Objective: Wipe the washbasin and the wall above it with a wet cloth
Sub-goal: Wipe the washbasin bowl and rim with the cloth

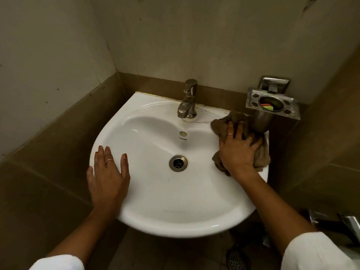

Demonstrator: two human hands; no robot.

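A white washbasin (155, 191) is fixed in a corner, with a metal tap (188, 100) at its back and a drain (178, 163) in the bowl. My right hand (236, 148) presses a crumpled brown cloth (261, 154) flat onto the basin's right rim, fingers spread over it. My left hand (109, 175) rests flat on the left rim with fingers apart, holding nothing. The pale wall (194, 39) rises above a brown tile band behind the tap.
A metal wall-mounted holder (272, 106) with a steel cup (261, 121) hangs just beyond the cloth at the back right. Brown tiled walls close in left and right. A floor drain (236, 259) and a metal fitting (346, 223) lie below at the right.
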